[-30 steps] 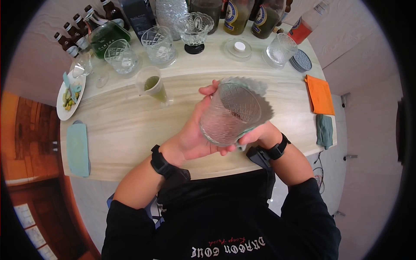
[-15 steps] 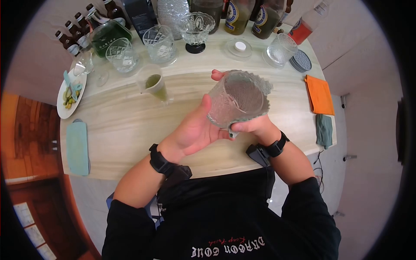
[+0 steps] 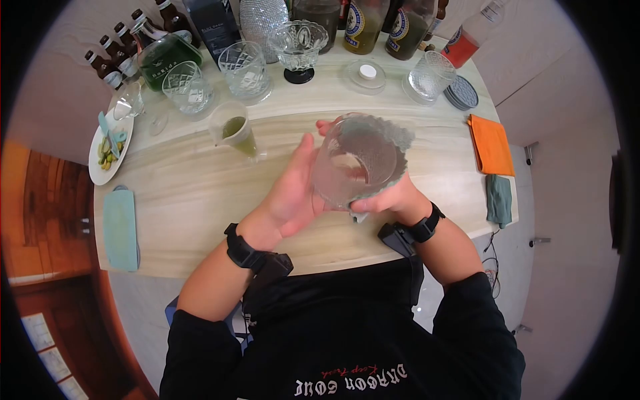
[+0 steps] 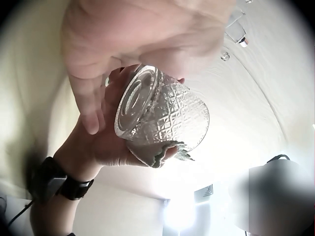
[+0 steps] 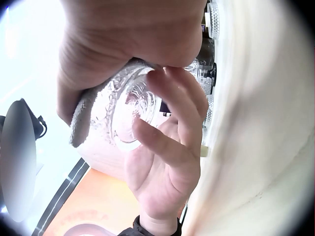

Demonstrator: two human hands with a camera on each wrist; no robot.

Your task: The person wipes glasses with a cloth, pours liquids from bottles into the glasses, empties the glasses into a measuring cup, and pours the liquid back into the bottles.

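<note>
A clear cut-pattern glass [image 3: 357,163] is tilted between both hands above the table, with a grey-green cloth [image 3: 400,133] along its rim. My right hand [image 3: 393,197] grips the rim side through the cloth, its thumb over the edge. My left hand [image 3: 288,197] holds the glass at its base end, thumb raised on the left. From the left wrist view, the diamond pattern and round base of the glass [image 4: 170,113] show, the cloth [image 4: 162,151] bunched under it. The right wrist view has the left hand's fingers [image 5: 174,101] curved around the base.
Beyond the hands stands a plastic cup of green liquid [image 3: 241,137]. Tumblers [image 3: 245,72], a footed bowl [image 3: 298,50] and bottles [image 3: 363,27] line the back. A plate [image 3: 100,170] and pale green cloth [image 3: 120,230] lie left; an orange cloth [image 3: 492,145] lies right.
The glass has turned in the hands and shifted slightly left since the middle frame. My left hand's thumb has moved from against the glass to a raised position beside it.
</note>
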